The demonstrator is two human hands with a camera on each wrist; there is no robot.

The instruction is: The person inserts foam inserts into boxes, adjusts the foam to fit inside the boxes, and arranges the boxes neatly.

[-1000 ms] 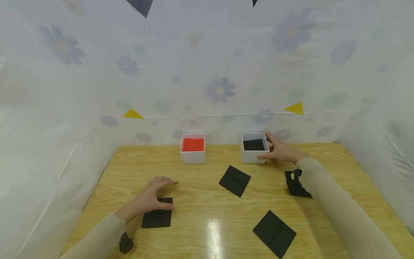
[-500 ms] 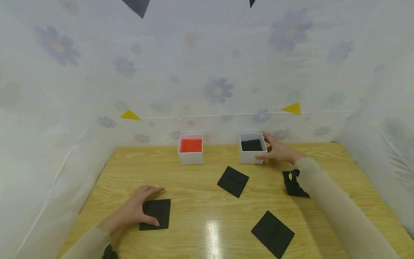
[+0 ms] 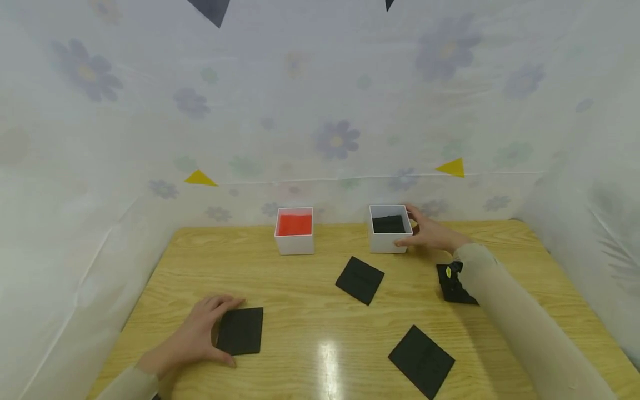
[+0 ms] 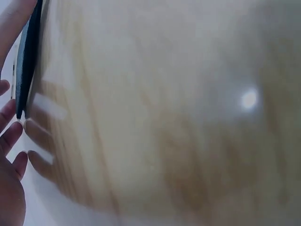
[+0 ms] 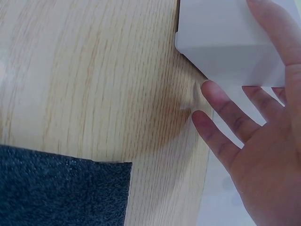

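My left hand [image 3: 200, 332] lies flat on the wooden table [image 3: 305, 311] at the near left. Its fingertips and thumb touch the left edge of a black square pad [image 3: 241, 331]. In the left wrist view that pad [image 4: 26, 61] shows edge-on between thumb and straight fingers [image 4: 10, 136]. My right hand [image 3: 431, 233] rests against the right side of a white box [image 3: 389, 238] with black inside, thumb on its front wall. In the right wrist view the fingers [image 5: 221, 110] are straight and spread beside the box [image 5: 225, 42].
A white box with red inside [image 3: 295, 240] stands left of the other box at the back. Three more black pads lie loose: one mid-table [image 3: 360, 279], one near front [image 3: 421, 361], one partly under my right forearm [image 3: 452, 286], also in the right wrist view [image 5: 61, 193]. Flowered sheeting walls three sides.
My left hand has slid back from on top of the black pad to its left edge; the pad stays put. The right hand has not moved from the box.
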